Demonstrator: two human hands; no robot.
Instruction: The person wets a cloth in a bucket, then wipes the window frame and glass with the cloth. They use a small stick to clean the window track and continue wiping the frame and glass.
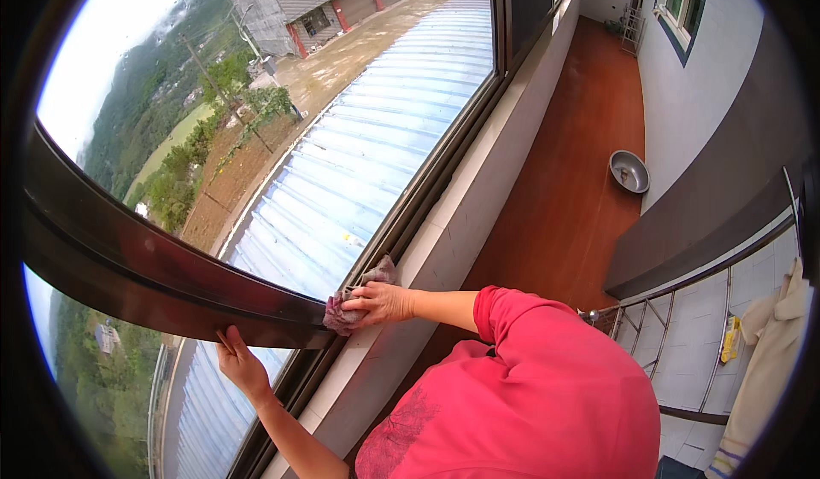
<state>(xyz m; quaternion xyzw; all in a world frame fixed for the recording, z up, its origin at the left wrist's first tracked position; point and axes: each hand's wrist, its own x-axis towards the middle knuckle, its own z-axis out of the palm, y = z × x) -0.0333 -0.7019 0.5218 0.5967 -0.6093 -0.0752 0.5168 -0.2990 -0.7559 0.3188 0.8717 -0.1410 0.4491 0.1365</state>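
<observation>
A crumpled pink-and-grey cloth (343, 316) is bunched under my right hand (379, 302). It presses where the upright dark window frame bar (192, 287) meets the bottom window track (410, 213). One end of the cloth sticks up past my fingers. My left hand (245, 369) grips the edge of that same bar, farther up from the sill. Something thin and brown shows by its fingertips; what it is I cannot tell. Beneath my right wrist runs the pale tiled sill (442, 213). Window glass lies on both sides of the bar.
A metal basin (629, 171) with something small in it stands on the red-brown floor (551, 178). A metal railing (653, 325) holds a draped beige cloth (762, 376) and a yellow packet (730, 339). Outside lies a blue corrugated roof (359, 159).
</observation>
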